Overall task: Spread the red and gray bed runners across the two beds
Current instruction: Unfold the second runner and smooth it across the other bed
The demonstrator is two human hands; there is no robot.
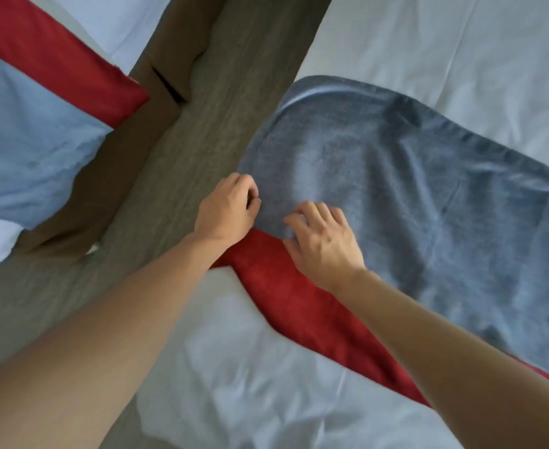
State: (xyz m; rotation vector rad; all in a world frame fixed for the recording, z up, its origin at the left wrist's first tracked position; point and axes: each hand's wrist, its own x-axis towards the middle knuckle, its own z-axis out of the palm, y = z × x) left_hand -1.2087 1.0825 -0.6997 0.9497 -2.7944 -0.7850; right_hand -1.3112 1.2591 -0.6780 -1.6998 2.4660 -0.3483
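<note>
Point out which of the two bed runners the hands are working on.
The runner on the right bed, wrinkled, gray over a red edge. The left hand grips its corner and the right hand rests on it. The left bed's runner lies untouched.

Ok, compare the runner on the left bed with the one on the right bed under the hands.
The left bed's runner lies fairly flat, and no hand touches it; the right bed's runner is rumpled, with the left hand gripping its edge and the right hand resting on it. The left one's end hangs over the bedside; the right one's end lies on the sheet. Both are gray with a red band.
</note>
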